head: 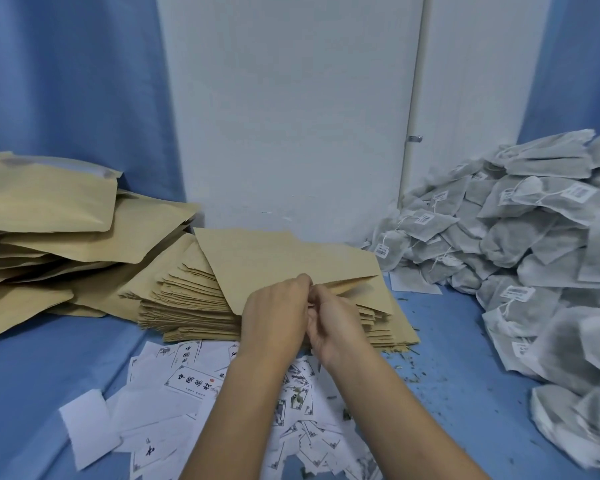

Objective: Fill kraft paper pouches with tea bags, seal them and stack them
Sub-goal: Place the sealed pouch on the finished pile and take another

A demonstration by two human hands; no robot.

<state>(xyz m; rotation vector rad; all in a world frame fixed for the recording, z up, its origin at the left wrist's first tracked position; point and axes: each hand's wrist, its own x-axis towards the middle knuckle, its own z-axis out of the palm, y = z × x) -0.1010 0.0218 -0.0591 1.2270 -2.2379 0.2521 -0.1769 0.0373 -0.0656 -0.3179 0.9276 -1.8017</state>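
Kraft pouch (291, 268), plain tan, flat and unprinted, lies tilted atop the stack of empty pouches (187, 299) at centre, its mouth gaping slightly toward 3 o'clock. At its near edge the left hand (274, 317) and right hand (333, 327) meet, each grip closed in a pinch on the paper. Grey mesh tea bags (534, 244) with strings and tags heap at 3 o'clock. Fuller pouches (49, 209) pile at 9 o'clock, and white labels (194, 382) litter the blue surface (447, 341) at 6 o'clock.
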